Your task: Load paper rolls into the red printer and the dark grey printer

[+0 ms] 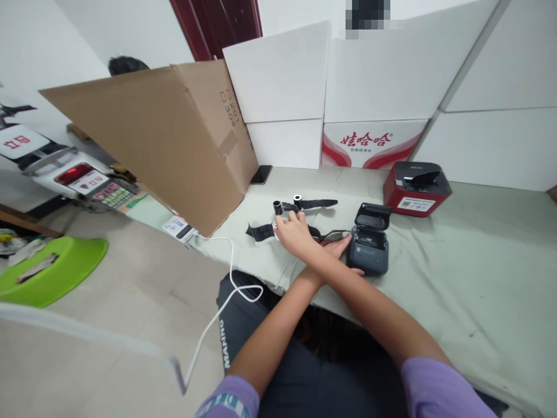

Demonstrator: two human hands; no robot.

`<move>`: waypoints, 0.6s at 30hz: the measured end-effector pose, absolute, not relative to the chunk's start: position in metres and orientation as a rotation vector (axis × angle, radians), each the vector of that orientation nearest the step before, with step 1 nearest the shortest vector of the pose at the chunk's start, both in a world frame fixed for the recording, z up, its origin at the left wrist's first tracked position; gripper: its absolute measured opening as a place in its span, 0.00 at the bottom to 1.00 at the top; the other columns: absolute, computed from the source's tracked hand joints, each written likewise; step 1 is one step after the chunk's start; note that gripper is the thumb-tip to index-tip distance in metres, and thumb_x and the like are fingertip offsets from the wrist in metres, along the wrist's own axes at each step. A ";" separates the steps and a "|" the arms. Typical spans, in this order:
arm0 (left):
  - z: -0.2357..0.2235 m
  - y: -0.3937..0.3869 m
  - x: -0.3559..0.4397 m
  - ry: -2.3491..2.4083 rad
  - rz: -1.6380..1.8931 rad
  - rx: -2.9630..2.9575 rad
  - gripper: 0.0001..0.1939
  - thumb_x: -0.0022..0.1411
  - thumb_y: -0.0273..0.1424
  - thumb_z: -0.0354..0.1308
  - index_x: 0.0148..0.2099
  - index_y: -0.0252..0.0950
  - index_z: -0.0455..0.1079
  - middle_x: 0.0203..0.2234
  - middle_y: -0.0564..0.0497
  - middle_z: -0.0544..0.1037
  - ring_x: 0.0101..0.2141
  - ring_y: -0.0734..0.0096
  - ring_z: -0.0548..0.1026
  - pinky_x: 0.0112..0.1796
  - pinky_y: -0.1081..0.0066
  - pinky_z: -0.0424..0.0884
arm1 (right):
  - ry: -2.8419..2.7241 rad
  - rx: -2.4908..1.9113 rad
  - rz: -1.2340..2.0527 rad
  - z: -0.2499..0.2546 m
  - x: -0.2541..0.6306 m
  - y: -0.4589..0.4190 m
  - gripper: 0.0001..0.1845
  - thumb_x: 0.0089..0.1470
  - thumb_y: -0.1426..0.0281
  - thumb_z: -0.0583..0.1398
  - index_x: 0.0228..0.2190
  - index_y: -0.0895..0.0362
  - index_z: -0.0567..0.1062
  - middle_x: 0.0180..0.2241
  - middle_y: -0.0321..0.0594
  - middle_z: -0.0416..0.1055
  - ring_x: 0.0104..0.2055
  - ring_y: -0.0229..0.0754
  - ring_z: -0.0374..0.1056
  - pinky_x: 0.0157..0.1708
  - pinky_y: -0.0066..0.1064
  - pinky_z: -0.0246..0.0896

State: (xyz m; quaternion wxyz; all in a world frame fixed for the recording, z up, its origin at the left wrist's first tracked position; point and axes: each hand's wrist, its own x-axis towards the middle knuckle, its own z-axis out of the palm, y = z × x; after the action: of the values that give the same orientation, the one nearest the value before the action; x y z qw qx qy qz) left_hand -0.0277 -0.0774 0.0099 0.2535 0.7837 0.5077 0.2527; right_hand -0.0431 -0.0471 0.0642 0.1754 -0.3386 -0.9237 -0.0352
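Note:
My forearms cross, the right one over the left. My right hand is closed at a roll with black ribbon; a bit of its white end shows, and the fingers hide the rest. Just beyond stand two small black rolls, a left one and a right one, with loose black ribbon trailing from them. My left hand, partly covered by my right forearm, grips the left side of a small dark label printer. The printer's lid is raised.
A red and black printer sits farther right on the cloth-covered table. A large cardboard box stands at left, near a phone. White boxes line the back. A white cable hangs over the front edge.

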 end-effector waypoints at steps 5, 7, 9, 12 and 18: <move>0.007 -0.075 -0.027 1.391 0.668 2.137 0.57 0.53 0.55 0.69 0.75 0.34 0.50 0.69 0.36 0.62 0.67 0.46 0.63 0.68 0.53 0.57 | -2.658 -0.950 -0.076 0.063 -0.044 -0.046 0.16 0.68 0.65 0.52 0.50 0.60 0.72 0.38 0.55 0.80 0.53 0.59 0.63 0.54 0.48 0.47; 0.006 -0.075 -0.026 1.396 0.674 2.127 0.57 0.53 0.54 0.69 0.75 0.35 0.50 0.69 0.37 0.62 0.68 0.45 0.62 0.69 0.52 0.57 | -2.690 -0.955 -0.026 0.063 -0.043 -0.047 0.15 0.68 0.64 0.53 0.46 0.60 0.74 0.39 0.55 0.80 0.52 0.59 0.63 0.52 0.47 0.49; 0.006 -0.076 -0.026 1.394 0.689 2.120 0.57 0.53 0.53 0.70 0.75 0.35 0.49 0.69 0.37 0.62 0.68 0.44 0.62 0.69 0.52 0.56 | -2.697 -0.963 0.034 0.064 -0.042 -0.049 0.14 0.67 0.64 0.54 0.44 0.59 0.75 0.41 0.54 0.79 0.52 0.60 0.62 0.51 0.47 0.50; 0.007 -0.079 -0.026 1.374 0.704 2.109 0.54 0.55 0.49 0.69 0.75 0.35 0.49 0.69 0.38 0.61 0.68 0.46 0.61 0.69 0.52 0.55 | -2.663 -1.001 0.077 0.073 -0.038 -0.047 0.16 0.65 0.60 0.56 0.44 0.59 0.77 0.47 0.55 0.76 0.53 0.61 0.60 0.51 0.48 0.50; 0.015 -0.086 -0.025 1.432 0.793 2.116 0.41 0.61 0.39 0.62 0.73 0.40 0.55 0.69 0.43 0.64 0.67 0.47 0.63 0.67 0.51 0.60 | -2.538 -1.244 0.129 0.114 0.000 -0.016 0.23 0.63 0.55 0.56 0.50 0.59 0.77 0.50 0.58 0.74 0.55 0.63 0.62 0.54 0.51 0.47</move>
State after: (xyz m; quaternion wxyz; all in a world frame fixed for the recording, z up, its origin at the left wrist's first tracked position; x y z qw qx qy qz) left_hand -0.0247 -0.0858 0.0151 0.2312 0.7696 0.5208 0.2883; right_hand -0.0004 -0.0162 0.1138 0.1554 -0.4342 -0.8862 0.0449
